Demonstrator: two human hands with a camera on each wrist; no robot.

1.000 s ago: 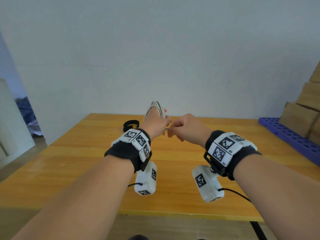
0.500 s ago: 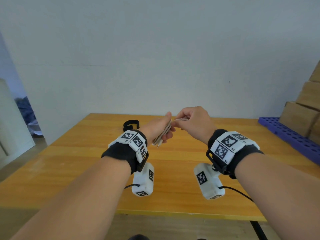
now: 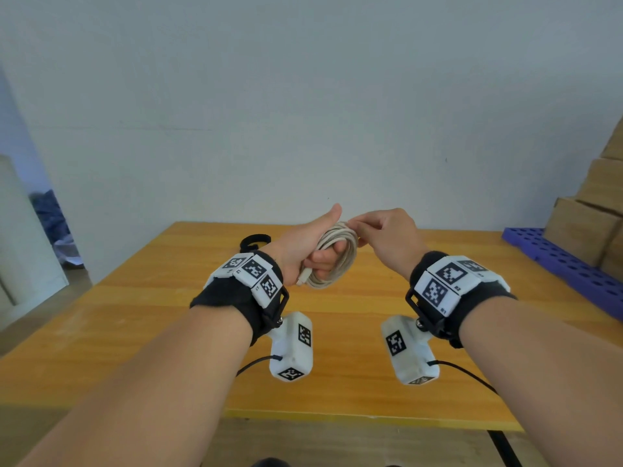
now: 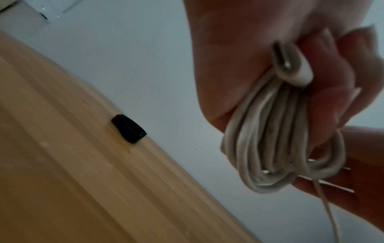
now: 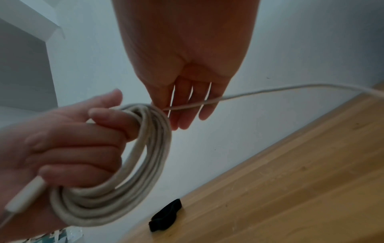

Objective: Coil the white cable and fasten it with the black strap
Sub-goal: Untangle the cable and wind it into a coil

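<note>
Since half a second ago, both hands have lifted a little and the coil, then edge-on between them, has turned its open ring toward the head camera. In that view the left hand [image 3: 308, 252] curls its fingers through the white cable [image 3: 338, 256], gripping the stacked loops, while the right hand [image 3: 387, 235] pinches the strand at the coil's top. Behind the left wrist, the black strap [image 3: 255, 241] lies on the wooden surface [image 3: 354, 298], near its far edge.

From the left wrist, the cable [image 4: 268, 148] shows as smooth, round, slightly greyed loops bunched tight, with a glossy white plug [image 4: 290, 65] and its metal tip pressed against the palm. The strap [image 4: 129, 129], a matte, soft-looking curled band, sits well apart from the coil.

From the right wrist, a loose tail [image 5: 270, 91] runs from the fingers [image 5: 182, 105] off toward the right. The judgement here: laying that tail flat beside the earlier loops under light tension, with the left grip unbroken, should keep the springy coil from fanning open before the strap [image 5: 166, 215] is fetched.
</note>
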